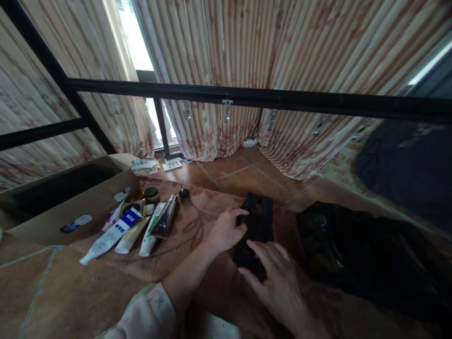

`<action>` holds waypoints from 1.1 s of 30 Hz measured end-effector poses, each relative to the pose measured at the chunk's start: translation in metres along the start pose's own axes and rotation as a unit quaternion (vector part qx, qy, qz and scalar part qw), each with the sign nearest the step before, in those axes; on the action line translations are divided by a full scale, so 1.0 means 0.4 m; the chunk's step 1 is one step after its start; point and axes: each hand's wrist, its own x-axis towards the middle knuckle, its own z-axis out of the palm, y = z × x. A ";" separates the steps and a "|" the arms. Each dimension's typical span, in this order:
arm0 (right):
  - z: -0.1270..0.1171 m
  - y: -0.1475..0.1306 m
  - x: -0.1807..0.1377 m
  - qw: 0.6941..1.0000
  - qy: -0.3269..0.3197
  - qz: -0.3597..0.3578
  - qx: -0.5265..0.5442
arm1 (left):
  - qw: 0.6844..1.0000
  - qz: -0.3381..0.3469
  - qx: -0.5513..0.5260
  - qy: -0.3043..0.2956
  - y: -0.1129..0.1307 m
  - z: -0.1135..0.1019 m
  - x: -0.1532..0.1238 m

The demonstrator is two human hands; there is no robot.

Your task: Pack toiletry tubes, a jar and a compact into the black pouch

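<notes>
Dull black, oblong bundle [257, 227]; left fingers [238, 213] half-curled, right fingers [261, 254] slightly parted, grips unclear.

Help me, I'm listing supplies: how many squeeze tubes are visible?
4, beside the cardboard box, left to right: blue-white tube, cream tube, green-white tube, dark tube overlapping it. A partly hidden pinkish item may be another.

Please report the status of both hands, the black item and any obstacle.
Left hand, right hand: at the black item, grip unclear. Item lying on patterned cloth. Black bag apart to the right, not blocking.
</notes>
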 end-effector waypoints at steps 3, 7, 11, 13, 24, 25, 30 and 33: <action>0.008 0.014 -0.005 1.000 -0.017 -0.002 -0.012 | 1.000 0.017 -0.016 0.001 0.003 -0.001 -0.013; 0.005 0.015 -0.003 1.000 -0.023 -0.013 0.001 | 0.998 0.059 -0.009 0.015 0.001 -0.006 -0.028; 0.000 0.016 0.001 1.000 -0.020 -0.008 0.010 | 0.993 0.106 0.019 0.039 0.007 -0.018 -0.046; -0.002 0.017 0.003 1.000 -0.023 0.001 0.014 | 0.988 0.141 0.042 0.037 0.013 -0.023 -0.054; -0.071 0.035 -0.036 0.983 0.105 0.060 0.138 | 0.981 0.173 0.082 0.008 0.018 -0.015 -0.064; -0.077 0.043 -0.044 0.981 0.109 0.075 0.141 | 0.982 0.174 0.079 0.009 0.015 -0.013 -0.064; -0.084 0.069 -0.073 0.980 0.105 0.108 0.134 | 0.981 0.180 0.073 0.021 0.012 0.001 -0.066; -0.079 0.056 -0.073 0.982 0.100 0.090 0.129 | 0.979 0.189 0.065 0.032 0.018 0.008 -0.066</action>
